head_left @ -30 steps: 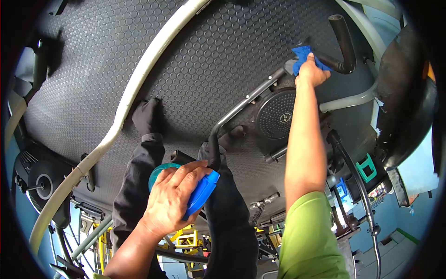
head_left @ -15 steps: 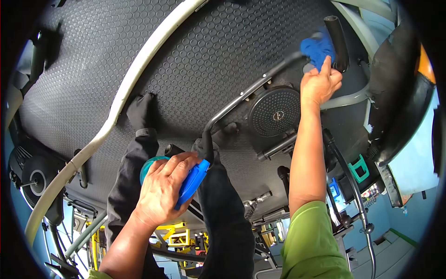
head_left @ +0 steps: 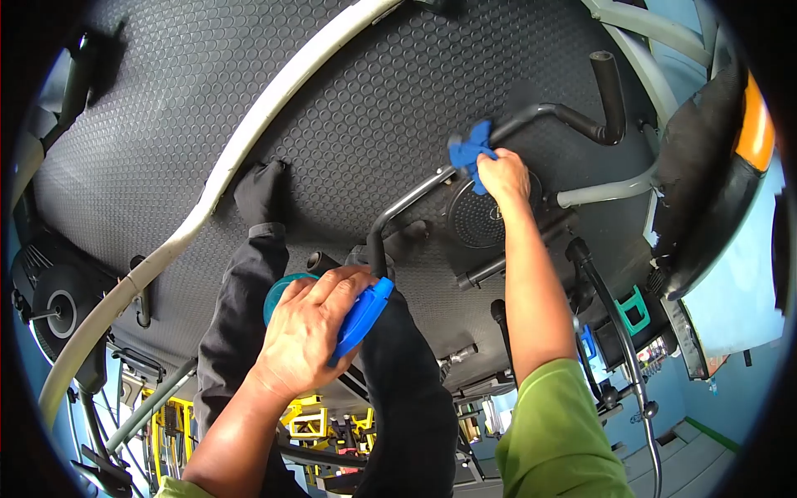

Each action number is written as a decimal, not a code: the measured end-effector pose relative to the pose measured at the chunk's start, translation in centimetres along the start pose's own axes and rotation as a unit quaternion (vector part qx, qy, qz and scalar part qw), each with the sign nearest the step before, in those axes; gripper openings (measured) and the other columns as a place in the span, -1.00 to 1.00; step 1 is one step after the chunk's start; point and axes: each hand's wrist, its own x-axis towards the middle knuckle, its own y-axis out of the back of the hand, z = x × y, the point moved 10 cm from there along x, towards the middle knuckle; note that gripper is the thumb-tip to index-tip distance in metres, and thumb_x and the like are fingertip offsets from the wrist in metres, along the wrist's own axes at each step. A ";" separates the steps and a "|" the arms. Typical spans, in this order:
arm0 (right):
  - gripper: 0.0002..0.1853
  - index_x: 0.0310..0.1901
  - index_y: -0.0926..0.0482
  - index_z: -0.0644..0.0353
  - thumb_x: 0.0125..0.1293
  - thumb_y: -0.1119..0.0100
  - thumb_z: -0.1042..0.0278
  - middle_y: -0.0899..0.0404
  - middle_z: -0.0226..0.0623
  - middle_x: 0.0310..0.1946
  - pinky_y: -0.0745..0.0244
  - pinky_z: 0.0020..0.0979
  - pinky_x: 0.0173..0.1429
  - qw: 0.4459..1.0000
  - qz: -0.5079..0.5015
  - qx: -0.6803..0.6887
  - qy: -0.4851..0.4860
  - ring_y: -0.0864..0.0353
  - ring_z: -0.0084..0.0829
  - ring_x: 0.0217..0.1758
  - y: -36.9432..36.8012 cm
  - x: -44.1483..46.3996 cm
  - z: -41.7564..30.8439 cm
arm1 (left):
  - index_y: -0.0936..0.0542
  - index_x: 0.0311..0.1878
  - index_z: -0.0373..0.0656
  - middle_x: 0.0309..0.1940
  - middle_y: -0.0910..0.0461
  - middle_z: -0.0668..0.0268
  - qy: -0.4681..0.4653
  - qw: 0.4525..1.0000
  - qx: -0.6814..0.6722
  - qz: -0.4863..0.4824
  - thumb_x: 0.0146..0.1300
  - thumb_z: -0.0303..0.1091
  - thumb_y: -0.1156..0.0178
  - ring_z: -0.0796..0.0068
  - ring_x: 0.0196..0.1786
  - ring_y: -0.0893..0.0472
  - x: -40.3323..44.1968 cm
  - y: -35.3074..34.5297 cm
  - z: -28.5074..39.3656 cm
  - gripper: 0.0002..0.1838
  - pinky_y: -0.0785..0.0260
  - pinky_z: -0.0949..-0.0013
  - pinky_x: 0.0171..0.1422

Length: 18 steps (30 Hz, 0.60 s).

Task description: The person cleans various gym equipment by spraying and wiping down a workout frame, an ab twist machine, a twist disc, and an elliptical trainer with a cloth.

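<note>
My left hand [head_left: 303,336] is wrapped round a spray bottle with a teal body and a blue spray head [head_left: 364,319], close to the bent left end of a black handlebar [head_left: 407,202]. In my right hand [head_left: 506,177] is a bunched blue cloth [head_left: 470,156], pressed against the middle of the bar. The cloth hides the part of the bar beneath it and is slightly blurred. Just below the cloth is a round black studded disc [head_left: 477,217], partly covered by my right hand and forearm.
Black studded rubber matting [head_left: 357,108] covers the floor. A curved whitish frame tube [head_left: 220,170] crosses on the left. A torn black seat with an orange patch [head_left: 755,124] stands at right. A green step stool [head_left: 634,311] and yellow gym equipment [head_left: 309,422] are farther back.
My right hand has slid the blue cloth along the bar, from near its right grip leftward to the middle. My left hand with the spray bottle has shifted slightly to the right.
</note>
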 end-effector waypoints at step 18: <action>-0.61 -0.12 -0.72 0.15 -0.02 -0.07 0.53 -0.63 0.06 -0.03 -0.41 -0.20 0.31 0.934 -0.078 0.236 0.255 -0.54 -0.09 0.20 -22.6 -10.4 -4.7 | -0.40 0.25 -0.23 0.18 -0.49 0.07 0.019 0.995 0.094 0.026 -0.08 -0.46 -0.21 0.02 0.16 -0.53 -1.0 0.3 -2.5 -0.32 -0.34 0.10 0.19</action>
